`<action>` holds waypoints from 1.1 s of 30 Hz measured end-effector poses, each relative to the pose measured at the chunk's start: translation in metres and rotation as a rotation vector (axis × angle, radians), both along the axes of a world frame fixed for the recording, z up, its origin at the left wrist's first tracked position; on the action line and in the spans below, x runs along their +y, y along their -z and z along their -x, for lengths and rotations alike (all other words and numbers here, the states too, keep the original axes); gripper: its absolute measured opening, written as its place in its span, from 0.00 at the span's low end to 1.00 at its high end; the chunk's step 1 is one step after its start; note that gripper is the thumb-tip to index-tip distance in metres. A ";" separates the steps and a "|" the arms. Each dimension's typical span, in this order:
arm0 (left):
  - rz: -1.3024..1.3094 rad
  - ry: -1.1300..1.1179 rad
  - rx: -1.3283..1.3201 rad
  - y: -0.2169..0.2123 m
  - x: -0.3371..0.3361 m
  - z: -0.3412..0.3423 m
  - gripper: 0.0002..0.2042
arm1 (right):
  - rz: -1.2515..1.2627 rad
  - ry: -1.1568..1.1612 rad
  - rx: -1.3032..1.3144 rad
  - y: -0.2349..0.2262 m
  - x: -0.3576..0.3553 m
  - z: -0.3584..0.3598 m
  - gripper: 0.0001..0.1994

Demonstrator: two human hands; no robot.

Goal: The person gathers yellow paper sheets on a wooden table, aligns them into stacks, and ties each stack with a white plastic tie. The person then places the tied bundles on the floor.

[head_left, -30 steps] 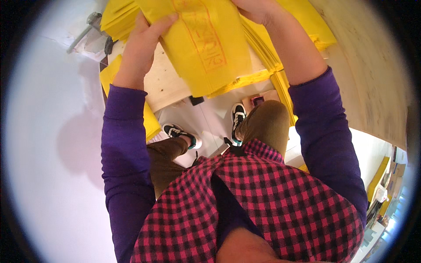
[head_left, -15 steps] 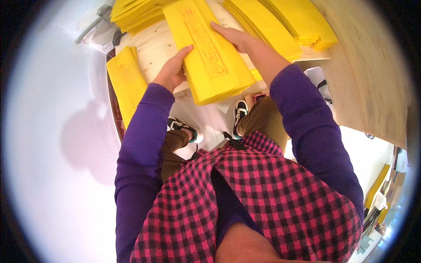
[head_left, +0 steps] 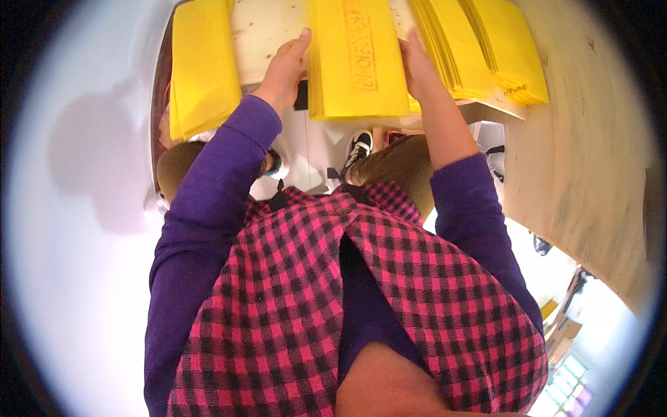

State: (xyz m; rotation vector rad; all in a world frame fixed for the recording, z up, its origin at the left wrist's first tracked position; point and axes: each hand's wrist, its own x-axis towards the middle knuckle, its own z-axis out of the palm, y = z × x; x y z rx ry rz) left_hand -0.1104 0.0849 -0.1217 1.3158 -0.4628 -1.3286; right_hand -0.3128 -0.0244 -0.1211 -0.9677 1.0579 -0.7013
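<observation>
Yellow stack held between both hands

We press the left hand (head_left: 283,69) and right hand (head_left: 417,66), fingers extended, against opposite edges of the yellow stack (head_left: 356,59) on the wooden table (head_left: 264,31).

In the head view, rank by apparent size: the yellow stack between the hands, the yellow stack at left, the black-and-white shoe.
1. Middle yellow stack, held between the left hand and right hand.
2. Left yellow stack; nearly alike in size, both cut off by the top rim, so that order is unsure.
3. Shoe, clearly smallest, though farther away.
</observation>
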 end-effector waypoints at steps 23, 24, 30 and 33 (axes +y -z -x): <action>0.120 0.011 0.373 0.021 0.079 0.056 0.35 | -0.118 0.031 -0.263 0.020 0.110 0.015 0.36; 0.104 0.005 0.340 0.024 0.079 0.052 0.35 | -0.119 0.020 -0.250 0.020 0.110 0.017 0.36; 0.050 0.120 0.216 0.037 0.075 0.042 0.37 | -0.190 0.072 -0.210 0.025 0.110 0.020 0.35; 0.040 0.143 0.219 0.040 0.071 0.042 0.37 | -0.175 0.073 -0.224 0.027 0.109 0.017 0.34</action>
